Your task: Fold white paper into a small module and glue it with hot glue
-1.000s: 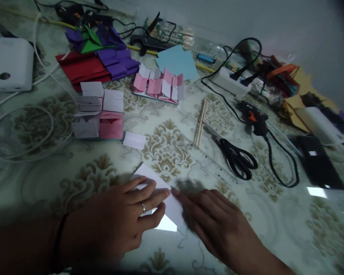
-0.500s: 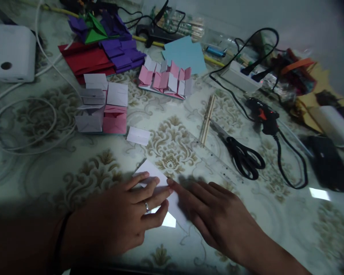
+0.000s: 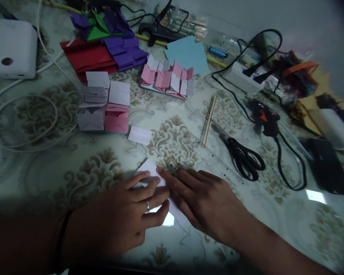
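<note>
right hand (image 3: 199,200), outstretched, now presses farther up the white paper (image 3: 149,166), left of the scissors (image 3: 234,146); left hand (image 3: 126,212), splayed, steadies it. probably light, crisp, easily creased: best held by its edges.

White paper (image 3: 146,167) under left hand (image 3: 111,217), right hand (image 3: 209,206); brown floral-scrolled pale tabletop (image 3: 271,225) round them! Beyond left hand, pink-and-white folded paper (image 3: 116,120); past right, black-handled scissors (image 3: 235,148), orange-triggered black glue gun (image 3: 271,126)!

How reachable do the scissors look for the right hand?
Probably yes: the scissors lie uncovered beyond the right hand, with only the flat, see-through ruler between, though that hand rests on the white paper.
</note>
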A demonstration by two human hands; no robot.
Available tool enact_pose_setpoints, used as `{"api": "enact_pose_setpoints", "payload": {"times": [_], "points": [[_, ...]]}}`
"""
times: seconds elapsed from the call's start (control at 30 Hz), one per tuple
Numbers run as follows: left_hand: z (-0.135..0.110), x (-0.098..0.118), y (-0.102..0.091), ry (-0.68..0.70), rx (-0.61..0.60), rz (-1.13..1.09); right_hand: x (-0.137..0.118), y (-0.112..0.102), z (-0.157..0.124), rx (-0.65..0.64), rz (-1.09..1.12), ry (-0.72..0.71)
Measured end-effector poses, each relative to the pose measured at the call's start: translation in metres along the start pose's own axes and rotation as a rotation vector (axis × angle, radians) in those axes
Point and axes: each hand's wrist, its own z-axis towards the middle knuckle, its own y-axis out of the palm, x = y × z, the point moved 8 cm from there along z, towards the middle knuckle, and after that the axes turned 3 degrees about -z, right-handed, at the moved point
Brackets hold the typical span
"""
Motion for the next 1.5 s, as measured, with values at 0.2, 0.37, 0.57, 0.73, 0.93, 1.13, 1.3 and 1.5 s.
{"api": "enact_pose_setpoints", "payload": {"times": [0.2, 0.37, 0.57, 0.73, 0.93, 1.13, 1.3, 1.5], "points": [[0.000, -0.001, 0.001, -0.010, 0.000, -0.033, -0.002, -0.001, 0.017, -0.026, -0.035, -0.023], [0.000, -0.001, 0.001, -0.021, -0.004, -0.044, -0.001, 0.001, 0.028, -0.043, -0.018, -0.018], [0.000, -0.003, 0.000, -0.035, 0.007, -0.077, -0.001, 0.003, 0.029, -0.027, -0.024, -0.014], [-0.001, -0.005, 0.000, -0.049, 0.005, -0.103, -0.003, 0.003, 0.018, -0.031, -0.057, -0.060], [0.000, -0.005, 0.000, -0.046, -0.014, -0.094, -0.002, -0.003, -0.006, -0.016, -0.075, -0.103], [-0.002, -0.004, 0.000, -0.036, -0.050, -0.064, -0.002, -0.004, -0.034, -0.052, -0.047, -0.097], [-0.001, -0.004, -0.001, -0.046, -0.061, -0.071, -0.006, -0.005, -0.056, -0.041, -0.045, -0.055], [0.000, -0.007, -0.003, -0.058, -0.019, -0.092, -0.009, -0.007, -0.079, -0.036, 0.006, 0.037]]}}
